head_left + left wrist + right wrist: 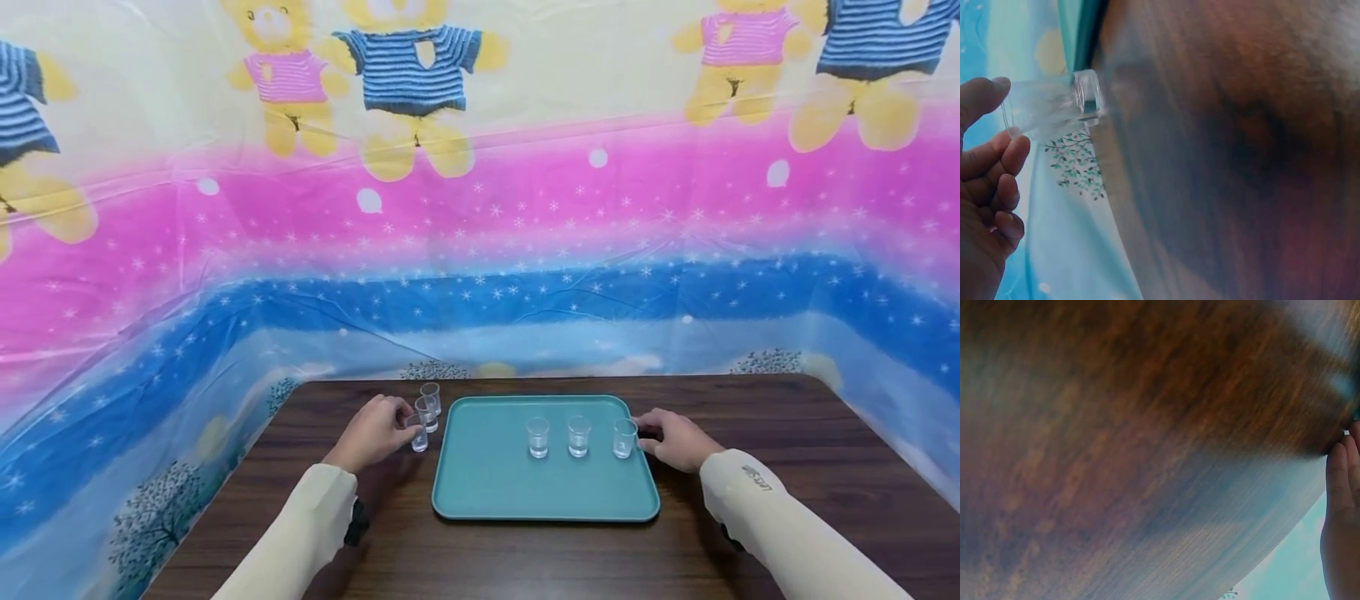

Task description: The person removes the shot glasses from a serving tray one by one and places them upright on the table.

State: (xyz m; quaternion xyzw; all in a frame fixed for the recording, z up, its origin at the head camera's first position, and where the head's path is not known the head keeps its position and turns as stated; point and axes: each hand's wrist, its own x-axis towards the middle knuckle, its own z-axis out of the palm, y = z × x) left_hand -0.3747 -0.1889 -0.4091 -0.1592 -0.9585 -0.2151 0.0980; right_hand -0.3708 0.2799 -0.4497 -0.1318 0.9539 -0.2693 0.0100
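Observation:
At the left of the table, my left hand pinches a small clear shot glass near its rim with thumb and fingertips. In the left wrist view that glass is upright relative to the tabletop. Two more shot glasses stand close behind it. My right hand holds a shot glass by its right side, at the right end of the teal tray. Only part of my right hand shows in the right wrist view, where its glass is hidden.
Two other shot glasses, one nearer the middle and one to its right, stand on the tray. Beneath everything is a dark wooden table. A printed cloth hangs behind and around the table.

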